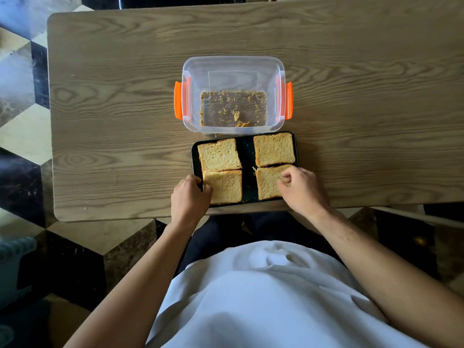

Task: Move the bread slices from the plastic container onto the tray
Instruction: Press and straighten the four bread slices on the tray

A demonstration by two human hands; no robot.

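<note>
A black tray (247, 156) lies at the table's near edge with four toasted bread slices on it: far left (219, 154), far right (273, 149), near left (226, 185) and near right (267, 183). Just beyond it stands the clear plastic container (233, 66) with orange clips, holding only crumbs. My left hand (189, 197) is curled over the tray's near left rim, fingertips touching the near left slice. My right hand (301, 189) rests on the near right slice, fingers pinched at its right edge and hiding the tray's rim there.
The wooden table (125, 96) stretches wide on both sides of the container and tray. Its near edge runs just below the tray, against my lap. A tiled floor shows to the left and right.
</note>
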